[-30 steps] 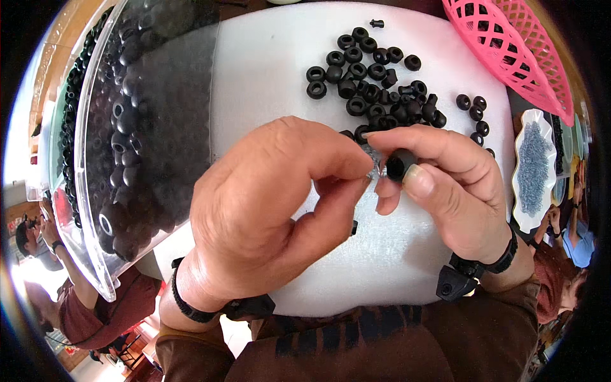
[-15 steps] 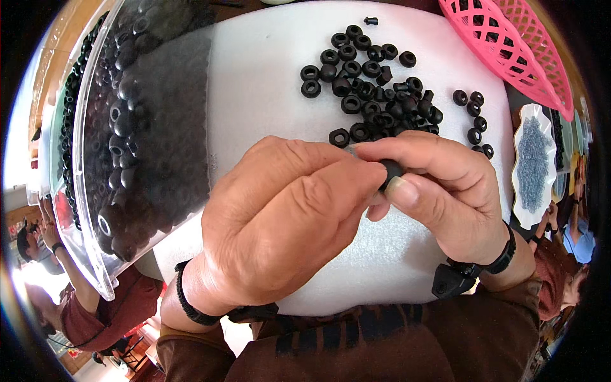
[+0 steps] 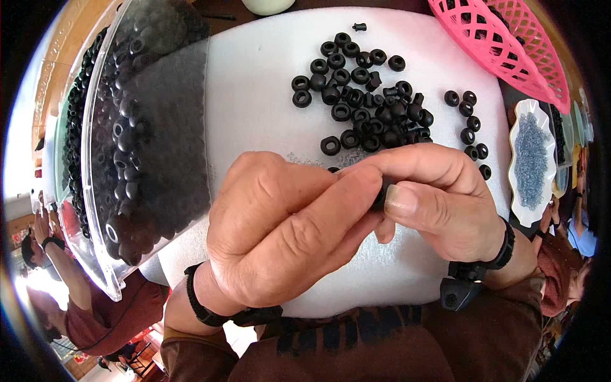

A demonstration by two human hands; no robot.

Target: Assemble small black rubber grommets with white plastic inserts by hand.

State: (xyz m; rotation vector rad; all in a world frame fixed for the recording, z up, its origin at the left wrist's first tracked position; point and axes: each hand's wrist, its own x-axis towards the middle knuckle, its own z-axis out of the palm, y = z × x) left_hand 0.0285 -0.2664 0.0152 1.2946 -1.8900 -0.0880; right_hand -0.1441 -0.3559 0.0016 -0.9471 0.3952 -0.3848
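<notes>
Both my hands meet over the middle of a white foam sheet. My right hand pinches a small round black part between thumb and fingers; most of it is hidden. Against that part, the fingertips of my left hand are closed together, and what they hold cannot be seen. Just beyond my fingers lies a heap of black ring-shaped parts, some with stem-like plugs standing in them. Tiny clear pieces are scattered on the foam between the heap and my hands.
On the left, a large clear plastic bin is filled with similar black parts. A pink lattice basket stands at the far right, above a white scalloped dish of tiny bluish clear pieces. Several black rings lie apart at right. Another person sits at left.
My hands stay together at the black part, which is now more covered by my fingers. The view has shifted slightly, and tiny clear pieces on the foam have come into sight.
</notes>
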